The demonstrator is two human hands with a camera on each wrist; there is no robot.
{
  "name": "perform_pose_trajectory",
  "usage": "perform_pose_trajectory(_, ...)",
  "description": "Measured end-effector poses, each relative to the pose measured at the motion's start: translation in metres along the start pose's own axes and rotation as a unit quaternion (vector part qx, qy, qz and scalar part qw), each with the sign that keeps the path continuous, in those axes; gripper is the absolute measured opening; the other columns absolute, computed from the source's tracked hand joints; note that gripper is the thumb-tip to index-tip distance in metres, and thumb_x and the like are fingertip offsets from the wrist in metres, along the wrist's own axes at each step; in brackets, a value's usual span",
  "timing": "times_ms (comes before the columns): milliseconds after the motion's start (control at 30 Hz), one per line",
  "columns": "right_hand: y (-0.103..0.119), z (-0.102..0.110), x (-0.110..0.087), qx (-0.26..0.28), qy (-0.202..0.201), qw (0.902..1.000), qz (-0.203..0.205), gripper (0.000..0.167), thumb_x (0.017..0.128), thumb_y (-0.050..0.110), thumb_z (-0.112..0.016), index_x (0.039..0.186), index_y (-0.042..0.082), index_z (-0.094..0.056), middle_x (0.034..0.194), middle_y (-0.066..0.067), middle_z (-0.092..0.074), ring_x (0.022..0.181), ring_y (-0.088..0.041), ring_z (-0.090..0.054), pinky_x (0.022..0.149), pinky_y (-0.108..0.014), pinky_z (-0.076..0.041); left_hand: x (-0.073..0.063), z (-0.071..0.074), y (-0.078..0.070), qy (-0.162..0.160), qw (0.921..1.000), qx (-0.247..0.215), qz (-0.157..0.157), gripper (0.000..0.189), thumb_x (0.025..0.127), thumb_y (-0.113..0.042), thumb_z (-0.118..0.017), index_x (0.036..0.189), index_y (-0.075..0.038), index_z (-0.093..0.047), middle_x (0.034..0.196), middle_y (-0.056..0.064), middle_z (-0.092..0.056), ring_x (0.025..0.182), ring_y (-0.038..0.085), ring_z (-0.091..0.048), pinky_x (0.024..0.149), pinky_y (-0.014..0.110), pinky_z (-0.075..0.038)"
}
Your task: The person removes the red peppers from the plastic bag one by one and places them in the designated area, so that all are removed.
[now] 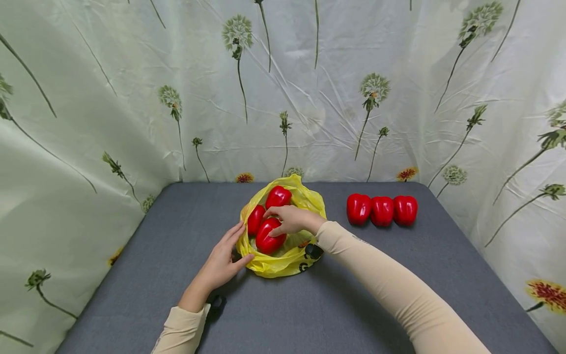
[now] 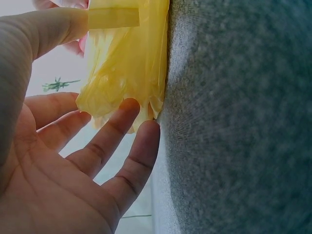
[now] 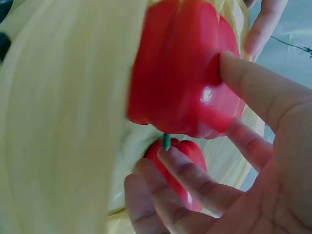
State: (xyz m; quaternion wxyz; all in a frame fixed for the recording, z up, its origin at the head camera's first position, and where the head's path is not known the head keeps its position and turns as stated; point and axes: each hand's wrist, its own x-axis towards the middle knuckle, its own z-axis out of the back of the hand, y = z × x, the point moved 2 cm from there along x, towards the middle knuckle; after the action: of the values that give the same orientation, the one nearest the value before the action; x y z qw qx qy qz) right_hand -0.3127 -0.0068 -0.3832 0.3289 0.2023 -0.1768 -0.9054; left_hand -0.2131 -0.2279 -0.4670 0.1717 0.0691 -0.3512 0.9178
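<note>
A yellow plastic bag (image 1: pixel 276 269) stands on the table with its mouth spread wide. Three glossy red bell peppers lie inside: a front pepper (image 1: pixel 270 241), a left pepper (image 1: pixel 254 222) and a back pepper (image 1: pixel 278 196). My right hand (image 1: pixel 289 220) reaches into the bag, its thumb and index finger touching the front pepper (image 3: pixel 185 73). Its other fingers are spread near the green stem (image 3: pixel 166 141), in front of another pepper (image 3: pixel 187 156). My left hand (image 1: pixel 221 263) rests against the bag's left side, thumb at the front, fingers extended along the bag (image 2: pixel 122 63).
In a row to the right of the bag stand three more red bell peppers (image 1: pixel 382 211), side by side. The grey table (image 1: pixel 283 314) ends at a floral curtain (image 1: pixel 318 108) behind and at both sides. A small black device sits at each wrist.
</note>
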Motion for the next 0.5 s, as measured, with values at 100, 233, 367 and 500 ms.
perform_pose_trajectory(100,-0.005,0.000,-0.002,0.025,-0.002,0.9994,-0.025,0.063,0.099,0.034,-0.077,0.153,0.012,-0.054,0.158,-0.011,-0.057,0.145,-0.031,-0.055,0.121,-0.048,-0.045,0.000,0.000,0.000,0.000,1.0000,0.000,-0.002,0.085,0.096,-0.028,-0.083,0.165,-0.003,-0.039,0.175,0.017,-0.035,0.151,0.042,-0.047,0.092,0.051,-0.063)
perform_pose_trajectory(233,-0.012,0.000,-0.002,0.064,-0.001,0.9956,-0.069,0.069,0.097,0.041,-0.078,0.152,0.009,-0.052,0.150,-0.012,-0.060,0.129,-0.028,-0.062,0.108,-0.042,-0.054,0.000,0.000,0.000,-0.002,1.0000,-0.001,-0.004,0.085,0.096,-0.026,-0.083,0.165,-0.002,-0.040,0.175,0.018,-0.035,0.152,0.042,-0.047,0.092,0.051,-0.063)
perform_pose_trajectory(367,-0.018,-0.001,-0.003,0.116,0.012,0.9879,-0.102,0.072,0.096,0.044,-0.079,0.150,0.007,-0.049,0.136,-0.013,-0.059,0.105,-0.023,-0.063,0.089,-0.036,-0.060,0.000,0.000,-0.001,-0.002,1.0000,0.000,-0.004,0.085,0.096,-0.025,-0.083,0.165,-0.001,-0.040,0.174,0.018,-0.035,0.152,0.042,-0.047,0.093,0.051,-0.062)
perform_pose_trajectory(500,-0.020,-0.002,-0.004,0.168,0.026,0.9794,-0.109,0.067,0.098,0.041,-0.078,0.147,0.007,-0.049,0.132,-0.013,-0.057,0.089,-0.022,-0.065,0.087,-0.038,-0.061,0.000,0.000,-0.001,-0.002,1.0000,0.002,-0.004,0.085,0.095,-0.024,-0.084,0.164,-0.001,-0.040,0.174,0.018,-0.035,0.151,0.041,-0.048,0.090,0.047,-0.062)
